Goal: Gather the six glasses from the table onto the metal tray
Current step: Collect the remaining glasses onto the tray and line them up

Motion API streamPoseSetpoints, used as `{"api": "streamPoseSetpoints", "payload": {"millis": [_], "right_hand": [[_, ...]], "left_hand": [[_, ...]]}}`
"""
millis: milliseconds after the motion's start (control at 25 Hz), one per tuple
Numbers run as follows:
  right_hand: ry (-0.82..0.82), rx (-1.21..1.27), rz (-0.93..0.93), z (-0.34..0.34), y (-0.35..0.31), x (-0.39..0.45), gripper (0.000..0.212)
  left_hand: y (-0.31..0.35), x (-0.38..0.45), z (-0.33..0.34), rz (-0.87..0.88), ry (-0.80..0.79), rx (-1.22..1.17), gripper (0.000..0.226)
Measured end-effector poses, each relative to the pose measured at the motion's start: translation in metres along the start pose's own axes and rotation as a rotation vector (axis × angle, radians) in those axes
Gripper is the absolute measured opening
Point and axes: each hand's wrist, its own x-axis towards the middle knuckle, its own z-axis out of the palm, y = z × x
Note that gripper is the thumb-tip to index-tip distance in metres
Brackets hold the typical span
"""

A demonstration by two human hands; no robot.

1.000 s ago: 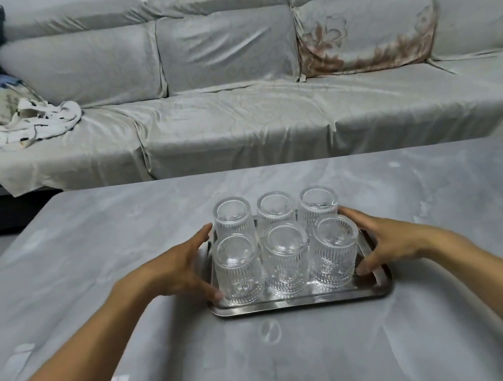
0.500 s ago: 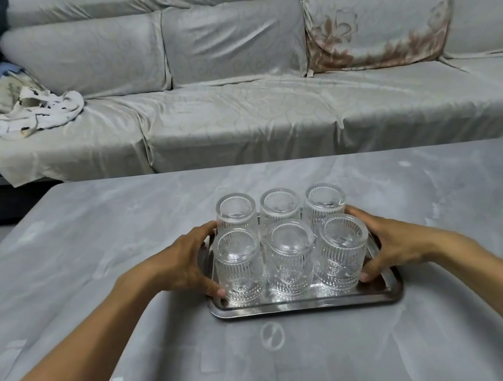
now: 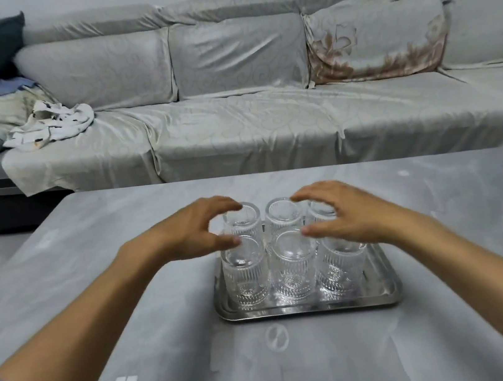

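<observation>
Six clear ribbed drinking glasses [image 3: 288, 250] are seen standing upright on the rectangular polished metal tray [image 3: 310, 307], packed in two rows of three, walls touching or nearly so. The tray is set on the grey marbled desk [image 3: 125, 274], toward the near middle. No glass is seen on the bare desk surface, so the gathering is judged complete.

The left hand [image 3: 197, 231] is held above the left column of glasses, fingers curved and spread, nothing gripped. The right hand [image 3: 341, 209] is held above the right column in the same way, open and empty; the back right glass is partly hidden by it. Whether the fingertips touch the rims cannot be told.

Handling is judged as follows: the glasses are rigid, fragile and likely fairly weighty, with smooth rims that may be slippery; the ribbed walls give better purchase. Any single glass is best taken around its side wall from above. Tight packing means knocks between glasses are likely if one is nudged. If the load is to be moved, the tray should be taken by its two short raised edges and kept level, since the glasses could slide on the polished metal.

A grey covered sofa [image 3: 250, 125] is seen behind the desk.
</observation>
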Motion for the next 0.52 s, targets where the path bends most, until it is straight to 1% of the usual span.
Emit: {"api": "streamPoseSetpoints", "payload": {"millis": [40,80,200,320,360,440,480,520], "right_hand": [[-0.072,-0.086,0.002,0.01,-0.009,0.009,0.069],[-0.099,-0.139,0.008,0.017,-0.012,0.016,0.069],[-0.049,-0.135,0.014,0.023,-0.009,0.025,0.061],[-0.054,-0.095,-0.011,0.023,-0.005,0.021,0.059],[-0.032,-0.03,0.001,0.018,-0.002,0.017,0.059],[0.045,0.147,0.055,0.002,0.013,0.003,0.051],[0.063,0.186,0.085,-0.007,0.023,-0.004,0.048],[0.043,0.172,0.117,-0.015,0.033,-0.013,0.046]], "left_hand": [[0.006,0.004,0.003,-0.009,-0.074,0.077,0.065],[0.009,0.007,0.004,-0.02,-0.119,0.128,0.066],[0.01,0.011,0.005,-0.029,-0.122,0.164,0.062],[0.012,0.009,0.003,-0.054,-0.129,0.171,0.061],[0.014,0.007,0.005,-0.059,-0.118,0.168,0.059],[0.023,0.002,0.011,-0.039,-0.016,0.143,0.053],[0.03,0.001,0.014,-0.02,0.057,0.114,0.051],[0.037,0.002,0.017,-0.002,0.11,0.082,0.048]]}}
